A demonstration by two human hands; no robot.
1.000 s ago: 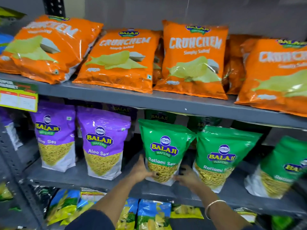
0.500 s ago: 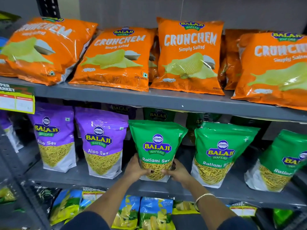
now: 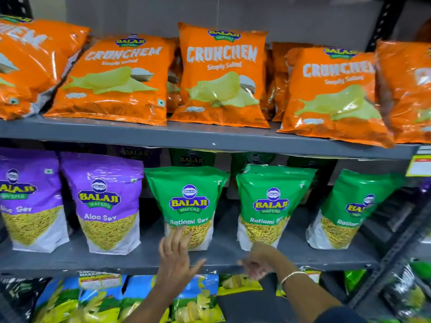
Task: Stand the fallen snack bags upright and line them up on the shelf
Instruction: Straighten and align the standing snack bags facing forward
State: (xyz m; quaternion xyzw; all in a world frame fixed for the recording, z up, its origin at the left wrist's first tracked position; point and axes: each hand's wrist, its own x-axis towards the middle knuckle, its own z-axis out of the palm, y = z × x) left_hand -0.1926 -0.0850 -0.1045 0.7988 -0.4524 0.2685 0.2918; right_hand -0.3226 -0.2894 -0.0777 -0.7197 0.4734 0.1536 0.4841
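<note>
On the middle shelf (image 3: 210,257) stand two purple Aloo Sev bags (image 3: 107,201) and three green Ratlami Sev bags, all upright in a row. The leftmost green bag (image 3: 189,197) stands just behind my left hand (image 3: 175,255), which is open with fingers spread in front of the bag's lower edge. My right hand (image 3: 256,262) hovers below the second green bag (image 3: 270,201), blurred, fingers loose and holding nothing. A third green bag (image 3: 352,206) leans slightly at the right.
Orange Crunchem chip bags (image 3: 221,73) lean along the top shelf (image 3: 210,138). Blue and yellow snack bags (image 3: 196,304) fill the shelf below. A dark shelf upright (image 3: 401,243) runs down the right side. More bags stand behind the front row.
Both hands have let go of the leftmost green bag and drawn back toward me. The bag stays upright next to the purple one. The view has shifted right.
</note>
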